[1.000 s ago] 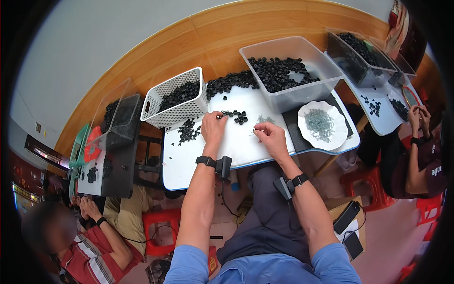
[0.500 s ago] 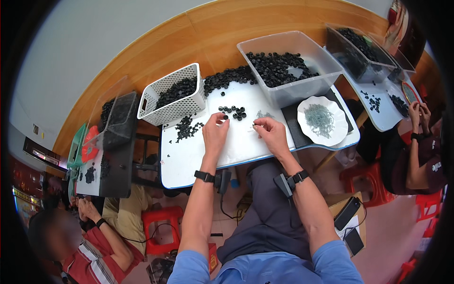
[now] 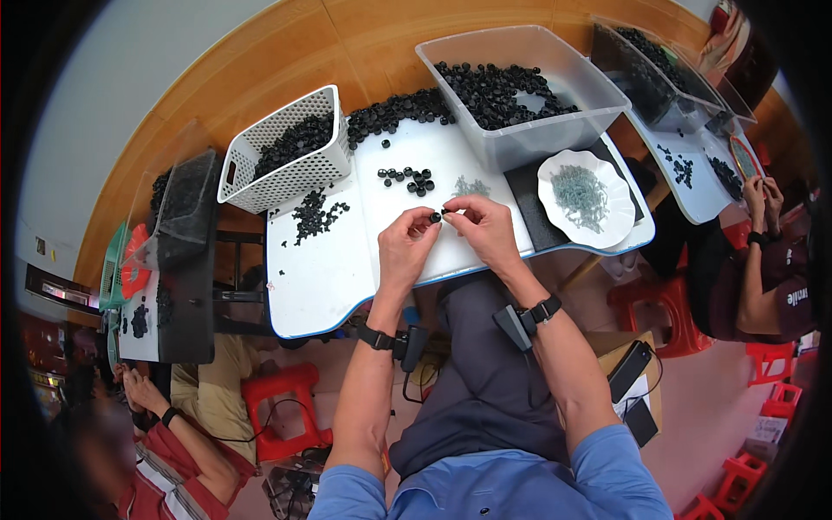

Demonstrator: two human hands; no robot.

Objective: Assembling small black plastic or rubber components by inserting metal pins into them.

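Between the fingertips of my left hand (image 3: pixel 404 249) is a round black cap (image 3: pixel 435 217). My right hand (image 3: pixel 485 230) pinches a small black piece (image 3: pixel 445 211) against or right beside that cap; its exact shape is hidden by the fingers. Both hands meet above the white tabletop (image 3: pixel 390 198), near its front edge. Just beyond them lies a loose group of round black caps (image 3: pixel 419 184), with a little pile of thin grey-green pieces (image 3: pixel 471 187) to its right. Small black parts (image 3: pixel 314 217) are scattered to the left.
A white perforated basket (image 3: pixel 299 180) and a clear plastic bin (image 3: pixel 555 139) hold black parts, with more caps (image 3: pixel 394 114) heaped between them. On the right, a white scalloped plate (image 3: pixel 620 212) carries grey-green pieces. Co-workers sit at tables on both sides, near red stools (image 3: pixel 286 407).
My hands have come together, bringing the cap and the small piece into contact or close to it. My left hand has left the cap group. The whole view has shifted slightly.
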